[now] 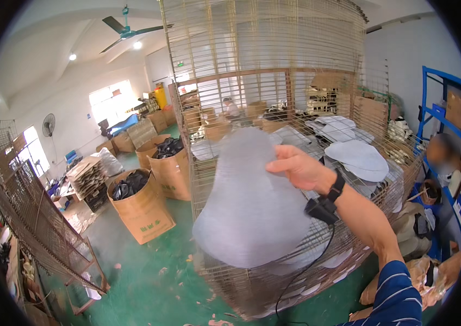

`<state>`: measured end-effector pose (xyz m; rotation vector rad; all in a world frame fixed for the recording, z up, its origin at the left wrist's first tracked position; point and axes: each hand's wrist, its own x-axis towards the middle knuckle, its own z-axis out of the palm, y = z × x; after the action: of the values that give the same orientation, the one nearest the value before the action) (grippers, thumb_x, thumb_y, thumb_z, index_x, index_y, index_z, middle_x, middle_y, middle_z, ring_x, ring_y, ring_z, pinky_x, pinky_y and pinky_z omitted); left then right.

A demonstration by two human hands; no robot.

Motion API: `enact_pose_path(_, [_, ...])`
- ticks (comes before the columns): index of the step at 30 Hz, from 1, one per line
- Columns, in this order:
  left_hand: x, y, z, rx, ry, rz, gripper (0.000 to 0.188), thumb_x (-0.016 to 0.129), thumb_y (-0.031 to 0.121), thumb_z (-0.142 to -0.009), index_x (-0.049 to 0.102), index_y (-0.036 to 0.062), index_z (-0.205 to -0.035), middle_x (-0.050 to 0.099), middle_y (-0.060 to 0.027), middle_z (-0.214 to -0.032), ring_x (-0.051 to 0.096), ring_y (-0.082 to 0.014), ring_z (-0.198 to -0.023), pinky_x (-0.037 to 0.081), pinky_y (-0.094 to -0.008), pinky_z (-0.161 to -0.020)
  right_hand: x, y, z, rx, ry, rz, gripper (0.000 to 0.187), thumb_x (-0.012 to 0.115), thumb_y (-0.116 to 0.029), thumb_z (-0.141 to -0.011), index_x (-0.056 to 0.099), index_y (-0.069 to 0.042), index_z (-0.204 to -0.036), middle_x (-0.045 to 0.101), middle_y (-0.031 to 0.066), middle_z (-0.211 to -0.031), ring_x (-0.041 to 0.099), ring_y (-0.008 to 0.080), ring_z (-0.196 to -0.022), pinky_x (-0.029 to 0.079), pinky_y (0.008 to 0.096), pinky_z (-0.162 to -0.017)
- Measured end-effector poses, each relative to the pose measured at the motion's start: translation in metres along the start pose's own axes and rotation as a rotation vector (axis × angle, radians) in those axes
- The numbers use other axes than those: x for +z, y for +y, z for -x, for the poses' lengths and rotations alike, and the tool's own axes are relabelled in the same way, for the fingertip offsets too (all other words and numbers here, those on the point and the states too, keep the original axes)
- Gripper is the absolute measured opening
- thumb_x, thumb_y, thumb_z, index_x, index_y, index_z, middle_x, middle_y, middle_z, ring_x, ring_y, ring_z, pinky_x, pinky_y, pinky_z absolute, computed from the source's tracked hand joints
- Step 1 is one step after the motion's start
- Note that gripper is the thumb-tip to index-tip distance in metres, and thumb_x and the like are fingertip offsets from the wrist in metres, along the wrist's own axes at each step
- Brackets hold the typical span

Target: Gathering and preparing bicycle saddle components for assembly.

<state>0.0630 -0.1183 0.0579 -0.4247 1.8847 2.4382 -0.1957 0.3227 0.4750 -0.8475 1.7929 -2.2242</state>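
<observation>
Right hand (pixel 302 169), bare, enters from the lower right. Fingers (pixel 281 152) closed in a pinch on the upper right edge of a pale grey, thin, pear-shaped sheet (pixel 249 212). Thumb tip overlaps the near face just inside the edge; the other fingers are curled at the margin, and how far they reach behind the sheet cannot be told. Contact point sits on the narrow upper part, a little below the rounded top.

Bulk of the sheet lies to the left of and below the fingers, its broad rounded end lowest and well apart from them. Sheet faces the viewer, in front of a rusty-framed wire mesh rack (pixel 263 46); whether its lower edge touches the wires cannot be told.

Right of the hand, on a wire shelf of the rack: overlapping pale grey rounded sheets (pixel 358 157), apart from the fingers.

Wrist carries a black strap (pixel 337 186); a small black box-shaped device (pixel 322 211) sits just below it, with a thin black cable (pixel 325 251) running downward. Dark blue sleeve with pale stripes (pixel 392 293) at the upper arm.
</observation>
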Motion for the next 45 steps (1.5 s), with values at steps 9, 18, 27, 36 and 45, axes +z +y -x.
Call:
enact_pose_path(9, [0.043,0.02,0.009,0.011,0.122,-0.039,0.024,0.067,0.022,-0.097,0.074,-0.0001,-0.104,0.074,-0.0066,-0.095,0.067,-0.0181,-0.089,0.053,-0.0347,-0.083,-0.024,0.069,-0.041,0.336,0.094,0.018,0.035,0.054,0.004,-0.095,0.062,0.001,-0.13,0.069,0.0091,-0.119,0.067,0.0167,-0.101,0.055,0.0336,-0.088])
enact_pose_path(18, [0.072,0.049,0.0,-0.057,0.173,-0.249,0.026,0.065,0.024,-0.098,0.073,0.0003,-0.105,0.075,-0.0075,-0.096,0.067,-0.0176,-0.092,0.052,-0.0353,-0.084,-0.014,0.061,-0.044,0.292,0.101,-0.094,0.033,0.054,0.002,-0.096,0.061,0.004,-0.128,0.068,0.0101,-0.121,0.065,0.0184,-0.108,0.051,0.0358,-0.095])
enact_pose_path(27, [0.093,0.036,-0.021,-0.045,0.056,-0.108,0.033,0.072,0.034,-0.095,0.07,0.0016,-0.102,0.073,-0.0095,-0.097,0.067,-0.0229,-0.092,0.053,-0.0382,-0.086,-0.023,0.07,-0.05,0.113,0.046,0.716,0.012,0.061,-0.007,-0.088,0.065,0.004,-0.09,0.072,0.0112,-0.086,0.07,0.0231,-0.08,0.054,0.0396,-0.07])
enact_pose_path(36, [0.097,0.03,-0.035,-0.113,0.017,-0.167,0.037,0.069,0.038,-0.096,0.071,0.0018,-0.104,0.074,-0.0097,-0.099,0.068,-0.0213,-0.093,0.054,-0.0365,-0.087,0.001,0.058,-0.027,0.107,0.178,1.174,0.027,0.062,-0.022,-0.092,0.061,0.004,-0.1,0.067,0.0295,-0.084,0.066,0.0475,-0.086,0.051,0.0542,-0.074])
enact_pose_path(45, [0.11,0.018,-0.04,-0.127,0.087,-0.233,0.04,0.07,0.039,-0.096,0.073,0.0013,-0.108,0.075,-0.0098,-0.098,0.07,-0.0202,-0.091,0.054,-0.0359,-0.085,-0.02,0.084,-0.036,0.129,0.276,1.038,0.03,0.064,-0.022,-0.087,0.059,0.006,-0.095,0.068,0.0304,-0.085,0.066,0.0507,-0.084,0.051,0.057,-0.077])
